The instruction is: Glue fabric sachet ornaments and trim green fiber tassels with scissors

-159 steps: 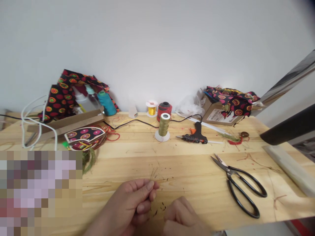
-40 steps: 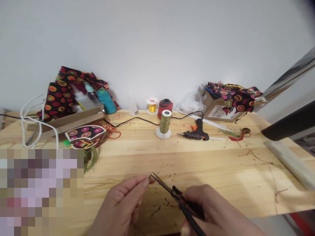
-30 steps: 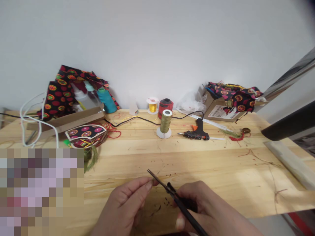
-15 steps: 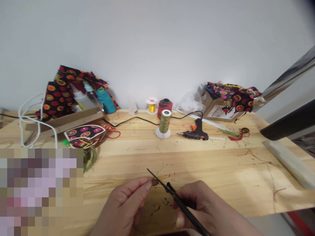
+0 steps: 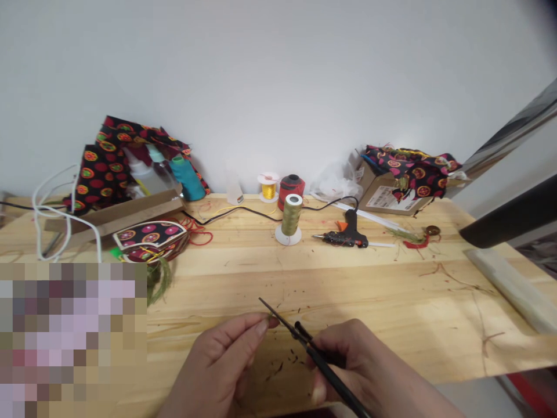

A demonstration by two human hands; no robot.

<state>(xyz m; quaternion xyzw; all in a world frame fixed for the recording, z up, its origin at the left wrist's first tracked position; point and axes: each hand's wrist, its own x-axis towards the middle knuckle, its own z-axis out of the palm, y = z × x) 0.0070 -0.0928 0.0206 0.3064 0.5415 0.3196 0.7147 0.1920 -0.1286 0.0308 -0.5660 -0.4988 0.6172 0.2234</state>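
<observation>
Near the front of the table, my right hand (image 5: 343,360) grips a pair of black-handled scissors (image 5: 324,368). Their slim dark blades point up and left, crossing just past the fingertips of my left hand (image 5: 230,354). That hand is closed in a pinch between thumb and forefinger. A small greenish bit of thread (image 5: 272,318) shows at the fingertips, against the blade; whatever else lies inside the pinch is hidden. Dark snippets (image 5: 278,367) are scattered on the wood below the scissors. Farther back, an olive-green thread spool (image 5: 291,217) stands upright on a white base.
A black glue gun (image 5: 346,235) lies right of the spool, its cord running behind. Red (image 5: 292,188) and yellow spools (image 5: 268,188) stand by the wall. Patterned fabric pieces (image 5: 152,233) lie left, near a cardboard tray (image 5: 117,215). A fabric-topped box (image 5: 391,194) sits back right.
The thin green strand that stuck out beyond the blade near my left fingertips no longer shows there. Both hands and the scissors have barely moved.
</observation>
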